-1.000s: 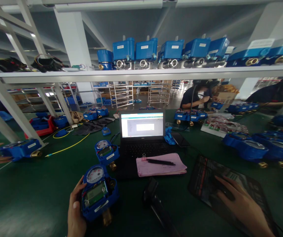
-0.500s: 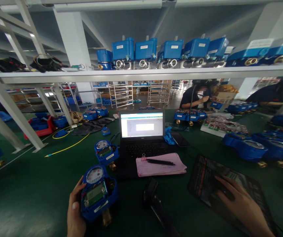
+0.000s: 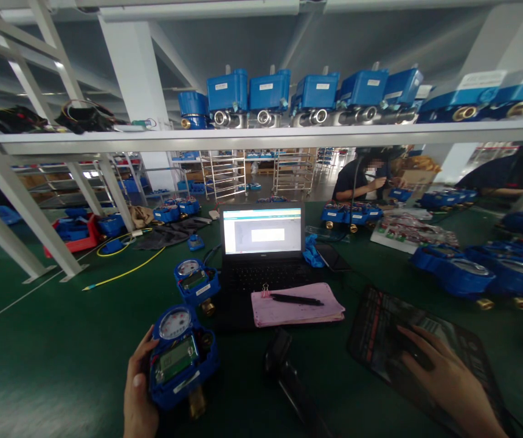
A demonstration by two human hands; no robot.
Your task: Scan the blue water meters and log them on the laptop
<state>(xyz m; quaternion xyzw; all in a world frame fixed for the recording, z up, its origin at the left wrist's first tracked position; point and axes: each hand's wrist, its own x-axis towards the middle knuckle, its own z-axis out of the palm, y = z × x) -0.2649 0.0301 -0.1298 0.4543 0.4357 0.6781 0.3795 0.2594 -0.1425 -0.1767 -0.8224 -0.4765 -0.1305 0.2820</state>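
Note:
My left hand (image 3: 139, 389) grips the left side of a blue water meter (image 3: 179, 359), which has a round dial, a small display and a brass pipe end. Behind it stands a second blue meter (image 3: 196, 281), beside the laptop. On the right, my right hand (image 3: 444, 377) is laid over a black computer mouse (image 3: 419, 354) on a dark printed mouse pad (image 3: 371, 340). Between my hands lies a black handheld barcode scanner (image 3: 289, 377). The open laptop (image 3: 262, 234) shows a window with a white box on its screen.
A pink notepad (image 3: 298, 307) with a black pen lies across the laptop's front. Right of the laptop are a phone (image 3: 333, 258) and several blue meters (image 3: 460, 271). A shelf (image 3: 261, 140) carrying more meters crosses above. A person (image 3: 362, 176) sits across the table.

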